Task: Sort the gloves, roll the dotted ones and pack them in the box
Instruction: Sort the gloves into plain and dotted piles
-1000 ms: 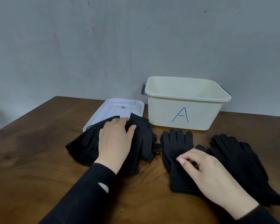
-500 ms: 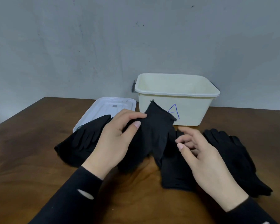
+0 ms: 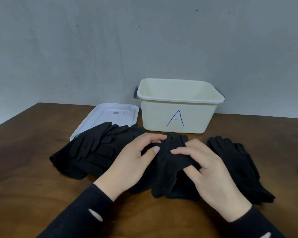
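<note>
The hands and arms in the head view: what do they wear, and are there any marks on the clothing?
Both hands, left hand and right hand, are bare, no rings visible. Both arms wear long black sleeves to the wrist. The left sleeve has a small pale oval patch.

Matt cloth gloves (image 3: 169, 162), smooth plastic box (image 3: 179, 115), wooden table (image 3: 24, 169)

Plain black glove (image 3: 169, 162) in the middle, black heap of gloves (image 3: 93, 152) left, black pair (image 3: 237, 162) right. Cream box (image 3: 179, 107) far back, blue "A" (image 3: 175, 118) inked on it. White lid (image 3: 110, 117) far left. Dark brown woodgrain table (image 3: 24, 169), grey wall (image 3: 144, 40), black sleeves (image 3: 72, 219).
</note>
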A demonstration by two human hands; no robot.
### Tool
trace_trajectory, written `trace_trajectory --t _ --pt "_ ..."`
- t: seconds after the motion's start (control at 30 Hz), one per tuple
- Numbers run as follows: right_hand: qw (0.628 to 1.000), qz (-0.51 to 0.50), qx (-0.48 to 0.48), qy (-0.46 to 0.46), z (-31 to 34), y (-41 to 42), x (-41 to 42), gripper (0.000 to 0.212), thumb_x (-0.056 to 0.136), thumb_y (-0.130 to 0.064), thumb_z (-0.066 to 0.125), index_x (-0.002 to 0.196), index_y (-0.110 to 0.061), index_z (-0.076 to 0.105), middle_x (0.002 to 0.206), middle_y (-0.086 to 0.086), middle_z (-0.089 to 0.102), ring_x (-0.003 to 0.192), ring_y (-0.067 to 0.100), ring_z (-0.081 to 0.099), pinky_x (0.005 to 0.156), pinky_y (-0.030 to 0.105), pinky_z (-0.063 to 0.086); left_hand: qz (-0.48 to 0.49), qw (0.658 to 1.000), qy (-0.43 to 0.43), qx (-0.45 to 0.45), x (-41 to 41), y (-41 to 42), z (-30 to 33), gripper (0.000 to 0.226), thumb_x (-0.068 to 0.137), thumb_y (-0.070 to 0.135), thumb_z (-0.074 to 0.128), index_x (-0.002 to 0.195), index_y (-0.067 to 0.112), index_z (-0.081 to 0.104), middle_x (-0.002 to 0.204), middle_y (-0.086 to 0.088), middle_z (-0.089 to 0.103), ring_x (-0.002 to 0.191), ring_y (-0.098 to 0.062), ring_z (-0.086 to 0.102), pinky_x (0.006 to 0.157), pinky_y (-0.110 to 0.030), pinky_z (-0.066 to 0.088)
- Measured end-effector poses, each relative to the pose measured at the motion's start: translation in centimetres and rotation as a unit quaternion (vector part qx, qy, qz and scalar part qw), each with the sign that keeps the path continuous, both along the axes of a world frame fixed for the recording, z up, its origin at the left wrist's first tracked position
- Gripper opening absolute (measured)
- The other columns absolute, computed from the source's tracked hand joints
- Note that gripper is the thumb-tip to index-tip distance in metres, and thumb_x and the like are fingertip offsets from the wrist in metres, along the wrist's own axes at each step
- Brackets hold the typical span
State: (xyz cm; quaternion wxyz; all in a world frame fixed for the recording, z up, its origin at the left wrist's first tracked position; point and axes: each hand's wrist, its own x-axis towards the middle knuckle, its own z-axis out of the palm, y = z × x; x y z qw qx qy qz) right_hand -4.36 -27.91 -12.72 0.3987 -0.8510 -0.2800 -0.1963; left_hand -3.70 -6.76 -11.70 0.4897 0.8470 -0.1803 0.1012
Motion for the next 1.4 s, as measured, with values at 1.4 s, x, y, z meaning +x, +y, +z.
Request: trace_trajectory --t 1.4 --pt "0.965 -0.143 -0.170 0.136 1.9 -13.6 -1.6 0.028 0.092 -0.018 0.069 0.108 -0.040 0.073 0.106 -0.032 0.068 0.107 -0.015 0.060 0.093 0.004 0.045 -0.098 0.960 0.032 0.259 -0.2 -1.2 -3.1 0.041 0.098 0.051 0.045 0.138 0.049 0.045 0.142 0.038 0.034 0.134 0.019 0.021 0.102 0.000 0.011"
